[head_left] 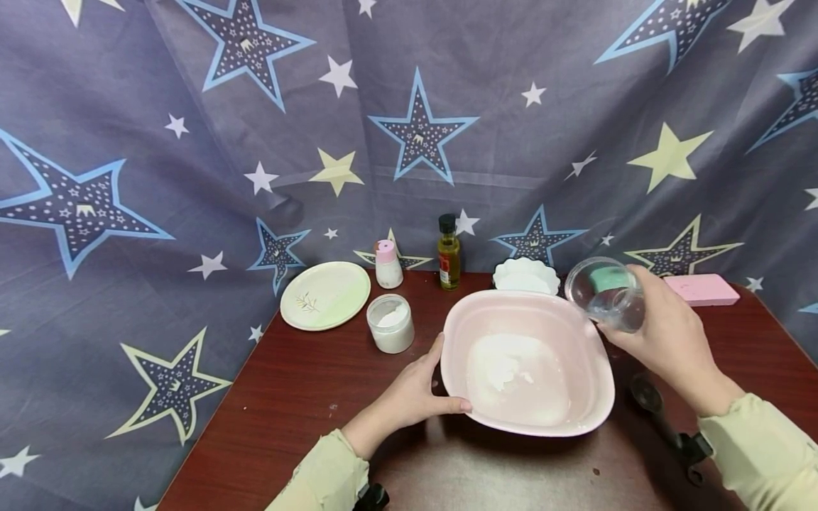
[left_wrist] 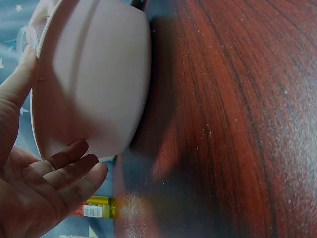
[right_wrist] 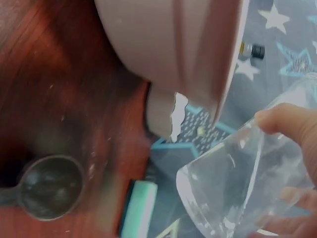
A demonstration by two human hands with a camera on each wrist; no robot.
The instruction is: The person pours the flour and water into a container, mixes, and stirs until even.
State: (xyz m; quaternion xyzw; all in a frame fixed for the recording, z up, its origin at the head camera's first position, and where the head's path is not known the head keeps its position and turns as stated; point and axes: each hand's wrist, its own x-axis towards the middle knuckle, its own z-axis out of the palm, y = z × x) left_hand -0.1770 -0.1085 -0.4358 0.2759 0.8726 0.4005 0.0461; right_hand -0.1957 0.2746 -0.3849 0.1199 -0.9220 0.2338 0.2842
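Observation:
A pale pink basin (head_left: 591,380) stands in front of me, with white powder (head_left: 511,369) and a wet-looking patch on its bottom. My left hand (head_left: 415,394) holds its left side, thumb on the rim and fingers against the outer wall (left_wrist: 104,84). Beside the opposite rim, my right hand (head_left: 671,341) grips a clear plastic cup (head_left: 591,284). The cup is tilted, its mouth toward the basin, and a little clear liquid shows inside. In the right wrist view, thumb and fingers (right_wrist: 292,124) wrap the cup's wall.
Behind the basin are a jar of white powder (head_left: 393,339), a pink-topped shaker (head_left: 388,266), an oil bottle (head_left: 449,259) and a scalloped white dish (head_left: 526,273). A plate (head_left: 326,294) lies left; a pink block (head_left: 701,289), a green sponge (right_wrist: 138,208) and a dark scoop (right_wrist: 52,186) right.

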